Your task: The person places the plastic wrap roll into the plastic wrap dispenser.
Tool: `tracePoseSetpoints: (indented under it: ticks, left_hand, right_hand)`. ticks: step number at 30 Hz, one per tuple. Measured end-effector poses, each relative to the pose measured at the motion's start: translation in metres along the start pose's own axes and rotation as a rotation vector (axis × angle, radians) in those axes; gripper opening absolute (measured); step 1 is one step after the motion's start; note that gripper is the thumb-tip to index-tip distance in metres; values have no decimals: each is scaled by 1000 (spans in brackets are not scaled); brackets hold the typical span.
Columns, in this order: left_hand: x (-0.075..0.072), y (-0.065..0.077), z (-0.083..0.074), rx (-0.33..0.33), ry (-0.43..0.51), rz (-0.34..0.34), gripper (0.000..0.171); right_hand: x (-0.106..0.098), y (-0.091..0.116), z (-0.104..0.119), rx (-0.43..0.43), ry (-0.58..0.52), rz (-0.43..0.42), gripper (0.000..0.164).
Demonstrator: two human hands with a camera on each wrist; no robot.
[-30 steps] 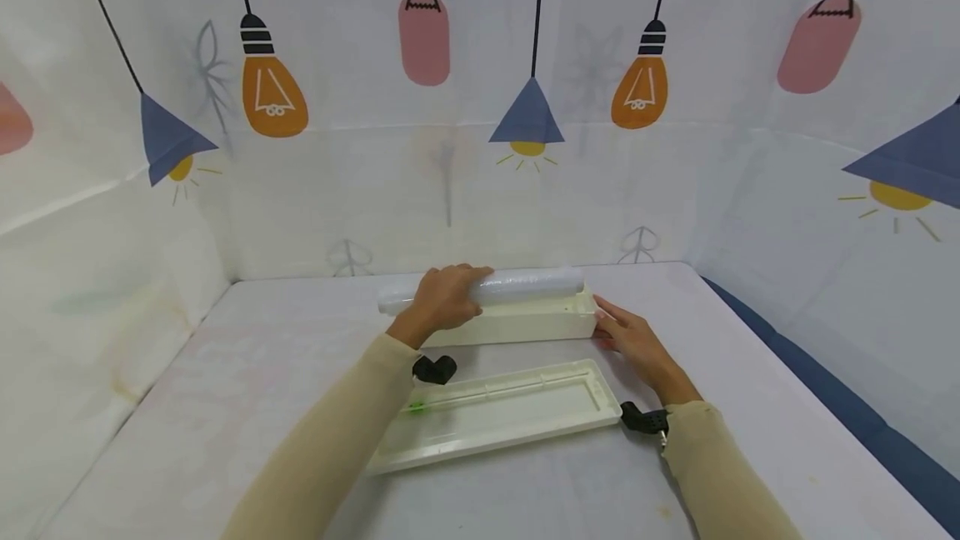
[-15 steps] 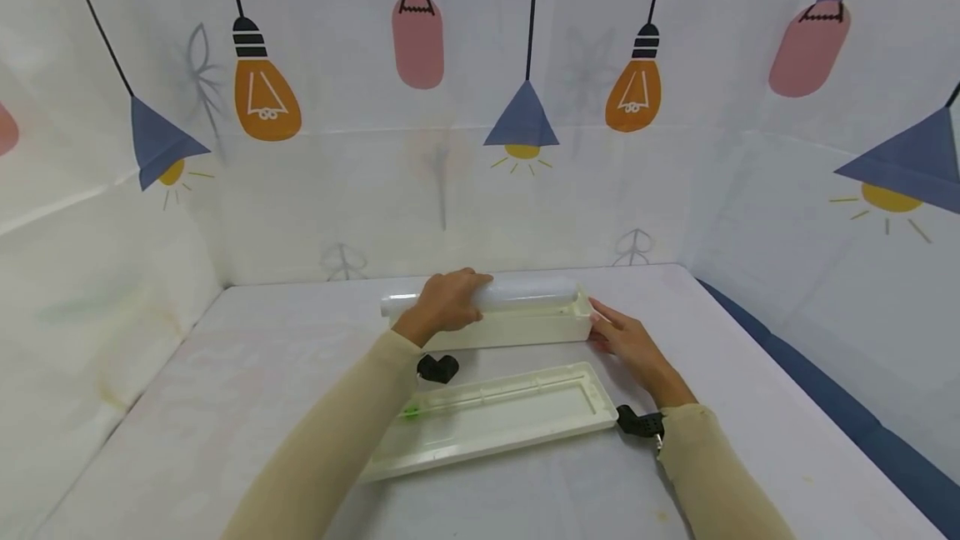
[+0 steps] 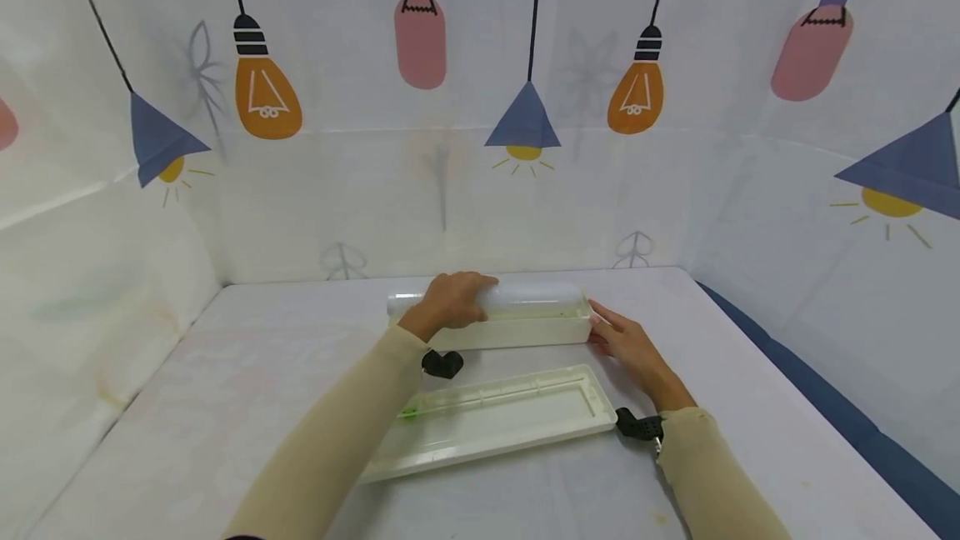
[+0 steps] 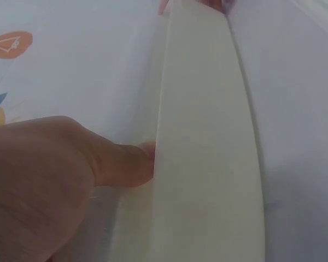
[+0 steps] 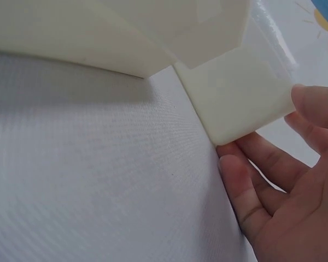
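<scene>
A roll of cling film (image 3: 532, 298) lies along the open top of a long cream plastic box (image 3: 517, 332) near the back of the table. My left hand (image 3: 454, 300) grips the roll left of its middle from above. In the left wrist view its thumb (image 4: 123, 164) reaches down to the box's front wall (image 4: 202, 142); the other fingers are hidden. My right hand (image 3: 626, 347) holds the box's right end. The right wrist view shows its thumb (image 5: 311, 103) at the end wall (image 5: 240, 93) and fingers (image 5: 243, 191) round the lower corner.
The box's cream lid (image 3: 510, 423) lies inside up in front of the box, with a small green piece (image 3: 409, 412) at its left, partly behind the left sleeve. White sheets printed with lamps (image 3: 525, 119) hang behind and at both sides of the white table (image 3: 247, 373).
The roll, raised above the box a second ago, has come down into it with my left hand. My right hand stays at the box's end. The view has shifted slightly.
</scene>
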State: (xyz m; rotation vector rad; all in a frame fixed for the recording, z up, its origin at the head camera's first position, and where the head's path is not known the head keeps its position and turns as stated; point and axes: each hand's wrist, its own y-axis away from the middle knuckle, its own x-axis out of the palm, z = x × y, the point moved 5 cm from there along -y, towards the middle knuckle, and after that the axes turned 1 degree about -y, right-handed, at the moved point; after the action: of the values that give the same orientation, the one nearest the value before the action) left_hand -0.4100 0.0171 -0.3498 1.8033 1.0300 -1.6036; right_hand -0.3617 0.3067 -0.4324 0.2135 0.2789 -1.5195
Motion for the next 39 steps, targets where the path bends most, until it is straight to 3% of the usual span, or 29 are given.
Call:
tracePoseSetpoints:
  ticks: [10, 26, 39]
  left_hand:
    - [5, -7, -1, -13, -9, 66, 63]
    - [7, -7, 3, -15, 132, 212, 63]
    - [10, -9, 4, -21, 170, 263, 60]
  right_hand:
    - [-1, 0, 0, 12, 23, -9, 58]
    - [1, -1, 3, -7, 40, -2, 58]
    - [1, 1, 2, -2, 29, -4, 57]
